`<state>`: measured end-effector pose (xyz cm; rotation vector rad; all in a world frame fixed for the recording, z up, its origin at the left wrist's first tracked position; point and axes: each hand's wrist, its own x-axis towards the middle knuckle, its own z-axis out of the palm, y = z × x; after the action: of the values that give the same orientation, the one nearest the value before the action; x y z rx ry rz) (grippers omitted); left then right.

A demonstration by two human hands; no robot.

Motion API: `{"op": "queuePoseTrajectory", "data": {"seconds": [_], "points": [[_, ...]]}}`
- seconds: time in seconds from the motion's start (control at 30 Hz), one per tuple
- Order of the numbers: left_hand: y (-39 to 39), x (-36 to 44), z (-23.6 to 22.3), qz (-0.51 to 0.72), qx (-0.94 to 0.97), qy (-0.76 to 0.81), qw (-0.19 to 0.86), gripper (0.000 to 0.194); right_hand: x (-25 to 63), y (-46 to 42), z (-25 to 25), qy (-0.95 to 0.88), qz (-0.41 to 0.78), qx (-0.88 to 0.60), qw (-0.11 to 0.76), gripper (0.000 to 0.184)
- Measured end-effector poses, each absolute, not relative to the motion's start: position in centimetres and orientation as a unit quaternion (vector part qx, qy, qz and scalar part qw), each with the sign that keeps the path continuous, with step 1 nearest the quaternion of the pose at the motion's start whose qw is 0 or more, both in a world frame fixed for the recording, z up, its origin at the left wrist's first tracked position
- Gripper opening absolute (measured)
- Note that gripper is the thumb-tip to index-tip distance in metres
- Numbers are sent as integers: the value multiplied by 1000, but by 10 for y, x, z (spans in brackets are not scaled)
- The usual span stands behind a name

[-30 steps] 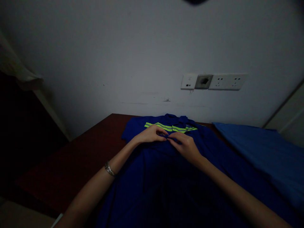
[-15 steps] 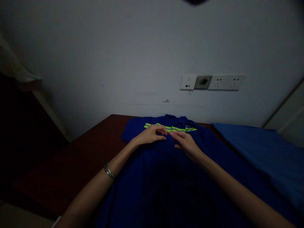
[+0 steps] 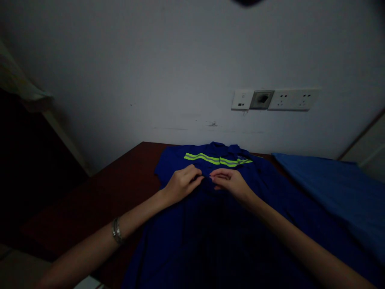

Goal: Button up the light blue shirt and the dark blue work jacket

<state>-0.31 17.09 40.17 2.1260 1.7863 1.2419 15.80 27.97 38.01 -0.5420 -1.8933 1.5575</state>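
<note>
A dark blue work jacket (image 3: 168,164) lies spread out, its collar towards the wall and a yellow-green reflective strip (image 3: 204,157) across the chest. Over the jacket's front, just below that strip, my left hand (image 3: 183,182) is closed in a pinch at the cloth near the middle line. Facing it a small gap away, my right hand (image 3: 231,182) also has thumb and fingers pinched together at the front of the jacket. The low light hides the buttons or edge between the fingertips. A silver bracelet (image 3: 116,230) circles my left wrist.
The jacket rests on a dark red-brown table (image 3: 120,180) against a pale wall (image 3: 135,60). Lighter blue cloth (image 3: 325,180) lies at the right. A row of sockets (image 3: 275,100) is set in the wall. Patterned fabric (image 3: 21,84) hangs at far left.
My hands, close together at the jacket's front before, have drawn slightly apart. The left has moved left and down, uncovering more of the reflective strip.
</note>
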Motion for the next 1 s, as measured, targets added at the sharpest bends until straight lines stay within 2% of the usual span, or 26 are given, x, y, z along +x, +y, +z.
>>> {"op": "queuePoseTrajectory", "data": {"seconds": [0.07,0.23,0.3,0.6,1.0], "points": [[164,1,392,458,625,624,102,19,155,273,380,-711,592,-208,318,29],[151,14,384,526,418,603,431,41,152,253,380,-713,585,-206,327,23],[146,18,386,549,365,568,494,43,153,248,381,-739,555,-193,329,18],[133,23,387,583,274,545,537,15,156,249,378,-817,422,-144,366,11],[133,20,383,600,257,534,537,9,158,246,385,-868,323,-80,369,13]]}}
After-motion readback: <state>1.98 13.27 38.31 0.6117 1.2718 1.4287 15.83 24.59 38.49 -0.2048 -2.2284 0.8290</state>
